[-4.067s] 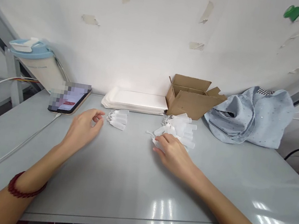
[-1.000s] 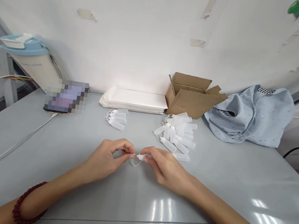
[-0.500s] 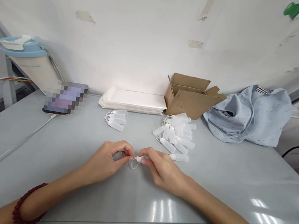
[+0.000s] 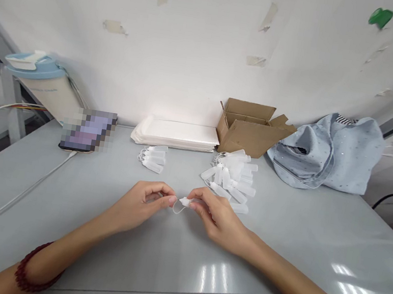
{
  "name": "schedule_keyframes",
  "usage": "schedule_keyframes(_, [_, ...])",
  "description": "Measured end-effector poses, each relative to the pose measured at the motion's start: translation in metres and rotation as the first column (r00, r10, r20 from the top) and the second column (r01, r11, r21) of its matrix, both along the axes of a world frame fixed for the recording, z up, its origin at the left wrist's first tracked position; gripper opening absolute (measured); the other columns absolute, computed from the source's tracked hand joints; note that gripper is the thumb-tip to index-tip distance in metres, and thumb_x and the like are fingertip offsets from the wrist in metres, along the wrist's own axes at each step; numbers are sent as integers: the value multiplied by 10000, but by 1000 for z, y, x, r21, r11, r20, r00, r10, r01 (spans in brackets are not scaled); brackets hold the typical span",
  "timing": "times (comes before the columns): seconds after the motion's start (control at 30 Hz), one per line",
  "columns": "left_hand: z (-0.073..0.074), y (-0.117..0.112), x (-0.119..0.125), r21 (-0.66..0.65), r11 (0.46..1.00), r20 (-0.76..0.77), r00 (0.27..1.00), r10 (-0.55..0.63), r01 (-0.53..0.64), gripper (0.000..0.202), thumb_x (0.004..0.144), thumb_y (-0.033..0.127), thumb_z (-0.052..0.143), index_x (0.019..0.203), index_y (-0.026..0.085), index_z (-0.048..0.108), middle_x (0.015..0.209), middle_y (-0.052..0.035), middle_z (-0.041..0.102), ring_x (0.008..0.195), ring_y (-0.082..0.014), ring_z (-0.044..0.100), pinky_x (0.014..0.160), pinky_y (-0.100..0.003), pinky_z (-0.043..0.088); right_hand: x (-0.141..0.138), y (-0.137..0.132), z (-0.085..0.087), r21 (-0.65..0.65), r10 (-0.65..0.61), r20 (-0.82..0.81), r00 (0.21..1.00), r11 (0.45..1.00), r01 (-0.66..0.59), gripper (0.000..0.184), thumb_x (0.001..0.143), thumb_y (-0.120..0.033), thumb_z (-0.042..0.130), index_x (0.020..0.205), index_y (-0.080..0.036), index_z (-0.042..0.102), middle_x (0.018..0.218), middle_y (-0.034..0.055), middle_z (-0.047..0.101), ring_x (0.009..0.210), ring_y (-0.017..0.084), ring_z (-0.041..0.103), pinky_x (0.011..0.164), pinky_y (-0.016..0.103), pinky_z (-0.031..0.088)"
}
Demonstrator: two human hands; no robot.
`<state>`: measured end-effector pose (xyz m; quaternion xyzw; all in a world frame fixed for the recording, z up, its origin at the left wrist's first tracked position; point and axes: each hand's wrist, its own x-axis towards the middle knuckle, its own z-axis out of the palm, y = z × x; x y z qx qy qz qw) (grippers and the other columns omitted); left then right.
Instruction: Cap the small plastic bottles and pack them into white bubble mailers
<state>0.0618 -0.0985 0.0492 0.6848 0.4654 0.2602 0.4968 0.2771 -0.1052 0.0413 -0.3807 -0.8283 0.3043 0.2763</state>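
A small white dropper bottle is pinched at its neck by the thumb and fingers of my right hand, its pointed nozzle aimed left. Most of its body is hidden behind those fingers. My left hand is closed in a pinch just left of the nozzle. From the neck a thin white strap loops down and over to my left fingertips, which grip its cap end, mostly covered. Beyond my right hand lies a pile of similar translucent bottles. A smaller group of bottles lies beyond my left hand.
Against the wall stand a stack of white padded envelopes and an open cardboard box. A light blue cloth bag slumps at right. At left are a blurred phone with a white cable and a blue-lidded tumbler.
My left fingertips have drawn slightly away from the nozzle, which now shows more. Both hands are a little higher, and the strap loop has opened wider. The bottle piles look unchanged.
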Motion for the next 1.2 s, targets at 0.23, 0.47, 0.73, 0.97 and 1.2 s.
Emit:
schedule_keyframes(0.23, [-8,-3,2,-7,1000,18,1000,-19,19,245,862,363,503,751,177,617,713,3,616,701,-152,560,669,-250,441,-3,-4,-5,-85,-1,-66,998,996,-4,96,933,-189,397,950,-210,489,654,-44,495,532,100,407,511,222,312])
schedule_keyframes(0.47, [-9,-5,3,-8,1000,7,1000,-17,17,225,857,341,498,743,186,614,724,3,633,720,-160,581,695,-260,456,-5,-7,-7,-72,-4,-52,999,997,0,107,924,-172,390,934,-215,488,623,-50,462,511,103,379,492,225,297])
schedule_keyframes(0.73, [-9,2,3,21,1000,-63,998,15,-14,246,844,372,520,764,176,644,721,4,643,693,-154,576,644,-239,445,-5,-4,-12,97,14,23,1000,995,-16,103,922,-163,407,991,-190,479,838,33,588,626,124,519,577,244,430])
schedule_keyframes(0.97, [-3,7,-4,-146,985,-35,995,89,-94,400,862,492,469,722,164,651,682,-6,601,579,-126,518,548,-227,456,-2,-2,-18,287,-7,148,989,957,-36,222,910,-104,358,1043,-213,497,1052,92,563,913,183,555,740,312,489])
schedule_keyframes(1.2, [-4,5,-6,-341,940,110,993,37,2,320,833,448,544,729,168,657,645,0,575,543,-113,510,503,-214,441,-8,-10,-10,87,-30,177,984,996,15,234,952,-256,372,1168,-237,460,1092,79,603,917,185,611,720,312,521])
